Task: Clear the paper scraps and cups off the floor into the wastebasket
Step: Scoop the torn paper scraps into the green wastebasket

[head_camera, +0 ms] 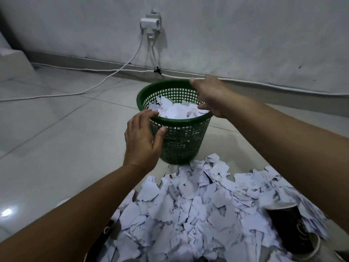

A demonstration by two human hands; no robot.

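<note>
We find the tiled floor (56, 133) occupying most of the frame, with a wall and a plugged socket (150, 25) along the top. The largest item of concern is the heap of torn paper scraps (198, 210) across the lower centre and lower right; it lies well short of cleared. A dark paper cup (290, 227) lies on its side in the heap at lower right, partly buried. The green mesh wastebasket (181, 140) stands upright at centre, just beyond the heap, already holding white scraps near its rim; we judge it was set close to shorten each carry.

Both arms reach forward from the bottom edge. The left hand (141, 140) hovers at the basket's near-left wall, fingers straight and together, thumb apart, pinching nothing. The right hand (211, 97) is over the far-right rim, fingers spread and relaxed, holding nothing we can see. We judge a load was being released or the basket steadied.
</note>
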